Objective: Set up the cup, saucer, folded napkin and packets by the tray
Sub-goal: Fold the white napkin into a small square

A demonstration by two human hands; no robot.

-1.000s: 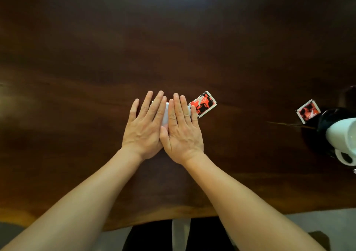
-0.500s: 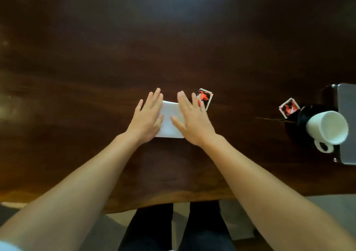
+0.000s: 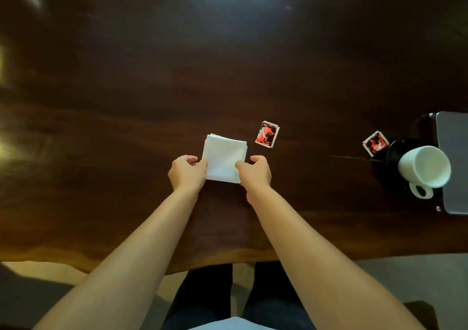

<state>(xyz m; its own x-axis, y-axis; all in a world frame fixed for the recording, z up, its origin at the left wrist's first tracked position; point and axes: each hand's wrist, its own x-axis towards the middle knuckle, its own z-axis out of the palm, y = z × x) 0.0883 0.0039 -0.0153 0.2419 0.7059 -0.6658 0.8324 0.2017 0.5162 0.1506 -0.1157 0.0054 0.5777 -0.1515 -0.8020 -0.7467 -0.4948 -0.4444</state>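
A white folded napkin (image 3: pixel 224 157) lies at the middle of the dark wooden table (image 3: pixel 126 101). My left hand (image 3: pixel 186 171) pinches its near left edge and my right hand (image 3: pixel 254 170) pinches its near right edge. A red and black packet (image 3: pixel 267 134) lies just right of the napkin. A second packet (image 3: pixel 375 143) rests farther right, beside a black saucer (image 3: pixel 393 152). A white cup (image 3: pixel 425 168) lies tipped on the saucer, its mouth facing up and to the right. The grey tray (image 3: pixel 453 162) sits at the right edge, partly cut off.
The table's near edge (image 3: pixel 76 261) runs across the bottom, with my legs and a pale floor below it. Light glares off the wood at the far centre and the left side.
Both hands were pressed flat over the napkin. They slid apart, drew back toward me and now pinch its near corners. The camera tilted, bringing the cup and tray further into view.
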